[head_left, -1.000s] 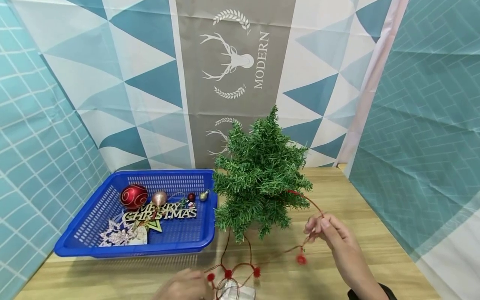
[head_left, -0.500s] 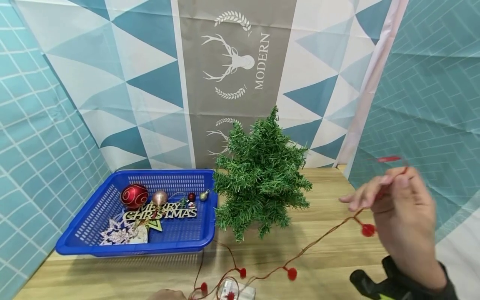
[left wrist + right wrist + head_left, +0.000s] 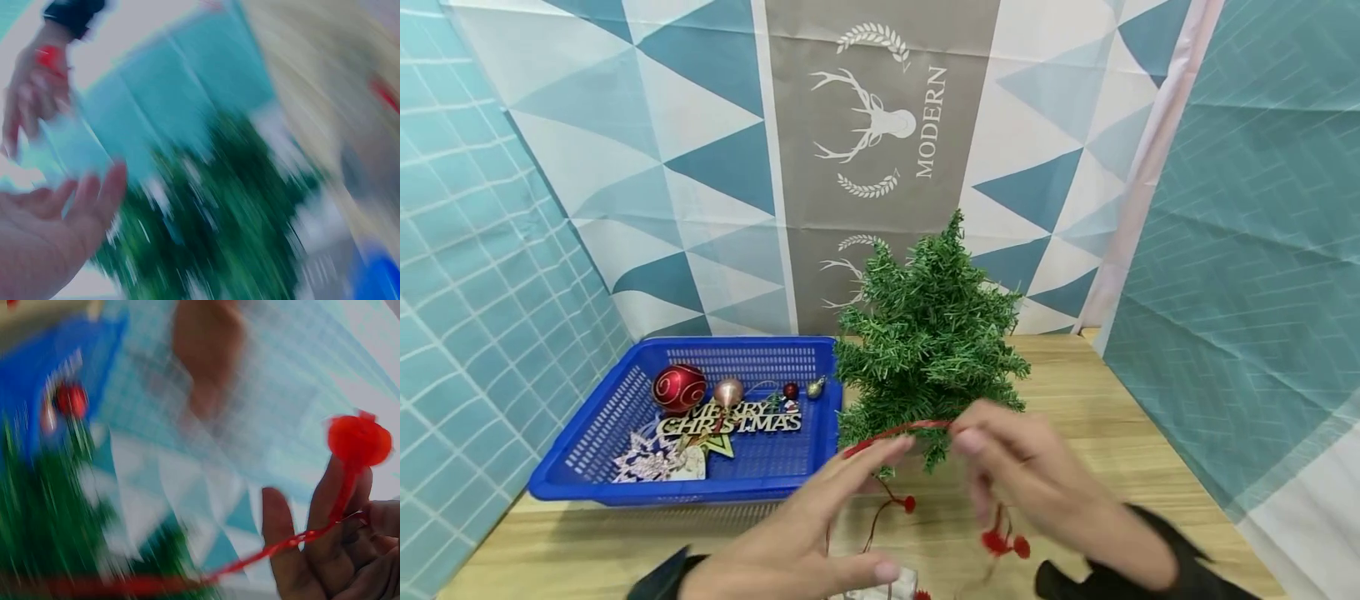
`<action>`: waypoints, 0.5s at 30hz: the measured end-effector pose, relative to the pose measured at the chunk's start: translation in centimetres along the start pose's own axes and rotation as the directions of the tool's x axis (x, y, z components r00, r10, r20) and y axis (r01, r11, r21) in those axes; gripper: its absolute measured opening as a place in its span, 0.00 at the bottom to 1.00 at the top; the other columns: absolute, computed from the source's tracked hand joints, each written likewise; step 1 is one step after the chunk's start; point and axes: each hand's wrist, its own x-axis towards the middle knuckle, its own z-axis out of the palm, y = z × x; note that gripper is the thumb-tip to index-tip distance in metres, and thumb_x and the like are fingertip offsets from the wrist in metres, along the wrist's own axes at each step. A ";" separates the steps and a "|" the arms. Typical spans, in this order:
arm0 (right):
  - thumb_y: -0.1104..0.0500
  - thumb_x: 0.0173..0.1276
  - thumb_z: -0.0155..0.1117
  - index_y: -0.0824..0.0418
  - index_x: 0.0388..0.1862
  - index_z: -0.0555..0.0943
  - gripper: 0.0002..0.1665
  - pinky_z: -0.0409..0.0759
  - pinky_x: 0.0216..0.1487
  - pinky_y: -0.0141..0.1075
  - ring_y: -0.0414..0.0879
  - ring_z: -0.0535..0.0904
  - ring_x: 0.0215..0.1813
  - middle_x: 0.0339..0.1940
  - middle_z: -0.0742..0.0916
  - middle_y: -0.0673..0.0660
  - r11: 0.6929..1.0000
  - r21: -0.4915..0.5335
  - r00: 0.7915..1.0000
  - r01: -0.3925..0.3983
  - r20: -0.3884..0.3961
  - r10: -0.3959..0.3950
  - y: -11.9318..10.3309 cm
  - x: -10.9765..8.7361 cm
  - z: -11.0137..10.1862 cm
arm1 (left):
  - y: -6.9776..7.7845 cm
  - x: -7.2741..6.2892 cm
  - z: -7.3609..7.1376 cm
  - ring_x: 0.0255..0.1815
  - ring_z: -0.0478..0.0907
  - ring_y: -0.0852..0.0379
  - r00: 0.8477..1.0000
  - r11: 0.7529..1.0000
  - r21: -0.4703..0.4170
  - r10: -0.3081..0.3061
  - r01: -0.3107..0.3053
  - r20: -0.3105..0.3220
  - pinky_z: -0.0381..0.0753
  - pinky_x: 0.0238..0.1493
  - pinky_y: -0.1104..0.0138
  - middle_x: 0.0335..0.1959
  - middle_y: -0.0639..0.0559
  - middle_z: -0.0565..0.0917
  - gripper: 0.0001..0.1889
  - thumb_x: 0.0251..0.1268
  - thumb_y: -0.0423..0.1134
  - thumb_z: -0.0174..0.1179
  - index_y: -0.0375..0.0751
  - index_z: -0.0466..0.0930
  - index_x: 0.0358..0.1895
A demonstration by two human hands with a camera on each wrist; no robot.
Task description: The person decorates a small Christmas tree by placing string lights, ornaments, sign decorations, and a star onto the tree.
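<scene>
My right hand (image 3: 1037, 479) pinches a red cord with red pompoms (image 3: 997, 542); in the right wrist view a red pompom (image 3: 359, 439) stands above the fingers. The cord's red end (image 3: 898, 429) stretches left, in front of the small artificial Christmas tree (image 3: 932, 350). My left hand (image 3: 790, 533) is held with fingers straight and thumb apart, close below that end; I cannot tell whether it touches it. More of the cord, with a pompom (image 3: 909, 504), trails down between the hands to a small whitish pack (image 3: 880, 587) at the bottom edge. Both wrist views are blurred.
At left a blue basket (image 3: 700, 492) holds a red bauble (image 3: 679, 388), a Merry Christmas sign (image 3: 730, 421), a snowflake (image 3: 646, 458), a star and small baubles. It stands beside the tree on the wooden table (image 3: 1120, 450). Patterned sheets hang behind and at both sides.
My right hand swung out to the right with the cord, then came back left in front of the tree. My left hand rose from the bottom edge toward the cord's end.
</scene>
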 end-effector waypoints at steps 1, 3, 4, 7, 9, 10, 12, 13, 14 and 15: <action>0.77 0.72 0.41 0.62 0.39 0.75 0.17 0.75 0.16 0.29 0.37 0.76 0.16 0.16 0.78 0.54 0.999 0.024 0.999 -0.045 0.027 0.044 0.3 0.2 1.0 | 0.7 0.9 0.6 0.68 0.61 0.55 1.000 0.992 -0.128 0.009 -0.013 -0.028 0.64 0.61 0.46 0.68 0.61 0.64 0.29 0.71 0.50 0.53 0.63 0.55 0.73; 0.75 0.73 0.41 0.61 0.39 0.75 0.16 0.74 0.16 0.29 0.37 0.75 0.16 0.14 0.77 0.55 0.993 0.076 0.994 -0.090 0.067 0.085 1.0 0.1 2.6 | 1.2 2.3 1.6 0.64 0.67 0.53 0.991 0.930 -0.350 0.081 -0.115 -0.111 0.67 0.61 0.51 0.66 0.51 0.68 0.25 0.76 0.45 0.46 0.49 0.58 0.72; 0.74 0.74 0.41 0.62 0.39 0.75 0.15 0.75 0.17 0.31 0.37 0.75 0.16 0.13 0.76 0.56 0.988 0.110 0.991 -0.110 0.087 0.100 1.4 -0.1 3.1 | 1.2 2.7 2.0 0.62 0.69 0.53 0.975 0.899 -0.395 0.128 -0.192 -0.183 0.68 0.61 0.55 0.64 0.47 0.70 0.21 0.77 0.42 0.43 0.43 0.62 0.69; 0.74 0.75 0.39 0.62 0.36 0.73 0.14 0.77 0.20 0.32 0.38 0.76 0.17 0.13 0.76 0.58 0.972 0.182 0.983 -0.151 0.136 0.127 2.7 -1.0 4.1 | 0.9 3.3 2.3 0.54 0.76 0.50 0.897 0.841 -0.406 0.188 -0.357 -0.400 0.72 0.57 0.62 0.52 0.40 0.78 0.16 0.78 0.34 0.36 0.32 0.74 0.53; 0.74 0.75 0.39 0.64 0.34 0.72 0.14 0.77 0.22 0.31 0.38 0.77 0.20 0.15 0.77 0.60 0.960 0.227 0.974 -0.166 0.187 0.124 3.7 -1.5 4.5 | 0.5 2.8 1.7 0.52 0.76 0.52 0.863 0.867 -0.348 0.162 -0.356 -0.479 0.71 0.56 0.64 0.49 0.45 0.81 0.18 0.79 0.32 0.33 0.36 0.78 0.46; 0.73 0.75 0.40 0.65 0.33 0.72 0.14 0.78 0.24 0.31 0.37 0.77 0.22 0.17 0.78 0.60 0.956 0.233 0.968 -0.180 0.213 0.131 4.2 -1.8 4.6 | 0.3 2.4 1.2 0.51 0.77 0.53 0.854 0.872 -0.338 0.156 -0.356 -0.496 0.70 0.57 0.64 0.46 0.47 0.83 0.20 0.79 0.31 0.32 0.39 0.78 0.44; 0.71 0.76 0.40 0.65 0.31 0.72 0.15 0.77 0.26 0.29 0.35 0.76 0.26 0.21 0.78 0.61 0.931 0.257 0.943 -0.259 0.275 0.187 4.9 -2.5 4.6 | -0.4 1.6 0.2 0.45 0.80 0.54 0.851 0.833 -0.392 0.165 -0.390 -0.498 0.72 0.55 0.64 0.39 0.52 0.84 0.22 0.79 0.32 0.28 0.43 0.79 0.45; 0.69 0.77 0.40 0.66 0.31 0.72 0.15 0.75 0.25 0.29 0.35 0.74 0.25 0.22 0.77 0.60 0.907 0.277 0.924 -0.317 0.308 0.229 5.1 -2.9 4.6 | -0.7 1.2 -0.3 0.41 0.81 0.55 0.853 0.810 -0.423 0.172 -0.407 -0.492 0.74 0.52 0.64 0.33 0.54 0.83 0.23 0.79 0.32 0.27 0.44 0.78 0.46; 0.66 0.78 0.40 0.66 0.31 0.72 0.15 0.73 0.22 0.29 0.35 0.72 0.24 0.21 0.75 0.59 0.878 0.294 0.899 -0.379 0.341 0.274 5.3 -3.2 4.5 | -1.1 0.9 -0.7 0.34 0.81 0.55 0.855 0.760 -0.478 0.194 -0.440 -0.481 0.76 0.50 0.65 0.27 0.54 0.81 0.23 0.79 0.32 0.25 0.44 0.77 0.47; 0.64 0.78 0.41 0.66 0.33 0.72 0.15 0.70 0.21 0.28 0.34 0.70 0.22 0.19 0.73 0.57 0.843 0.302 0.870 -0.445 0.368 0.328 5.3 -3.6 4.4 | -1.5 0.7 -1.1 0.27 0.79 0.55 0.857 0.708 -0.528 0.219 -0.469 -0.467 0.77 0.47 0.65 0.22 0.54 0.77 0.24 0.79 0.31 0.24 0.43 0.76 0.48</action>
